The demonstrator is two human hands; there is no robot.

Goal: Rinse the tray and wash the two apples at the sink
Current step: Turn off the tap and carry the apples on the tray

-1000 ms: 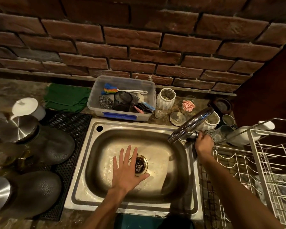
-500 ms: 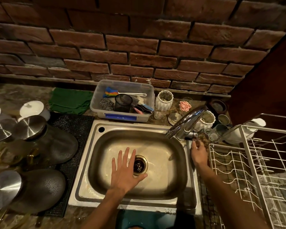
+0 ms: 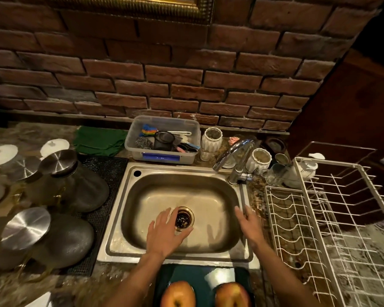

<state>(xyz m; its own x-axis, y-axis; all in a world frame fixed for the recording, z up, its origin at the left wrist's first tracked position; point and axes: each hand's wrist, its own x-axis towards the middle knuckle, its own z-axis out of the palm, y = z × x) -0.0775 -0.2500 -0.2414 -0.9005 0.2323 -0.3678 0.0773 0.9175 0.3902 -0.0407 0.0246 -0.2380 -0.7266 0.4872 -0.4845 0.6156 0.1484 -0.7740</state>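
While both hands hang over the sink (image 3: pixel 118 220), neither holds anything. The left hand (image 3: pixel 165 232) is spread flat, palm down, fingers straight and apart, at about 7 o'clock from the drain (image 3: pixel 183 218); its fingertips reach the drain's rim. Whether the palm touches the basin floor cannot be told. The right hand (image 3: pixel 249 224) sits at 3 o'clock from the drain, over the basin's right wall, fingers straight and loosely together; motion blur hides finer detail.

The tray (image 3: pixel 201 276), dark teal, lies on the counter at 6 o'clock from the sink, just beside its front rim. Two apples rest on it side by side: the left apple (image 3: pixel 177 294) and the right apple (image 3: pixel 232 294), both cut off by the bottom edge of the view.

The faucet (image 3: pixel 233 157) stands at 1 o'clock from the basin, spout curving toward the rear rim. No water stream is visible. A clear plastic bin (image 3: pixel 162 157) of scrubbing tools sits at 12 o'clock behind the sink. A white wire dish rack (image 3: pixel 333 218) occupies the 3 o'clock side. Lidded dark pots (image 3: pixel 75 185) stand at 9 o'clock.
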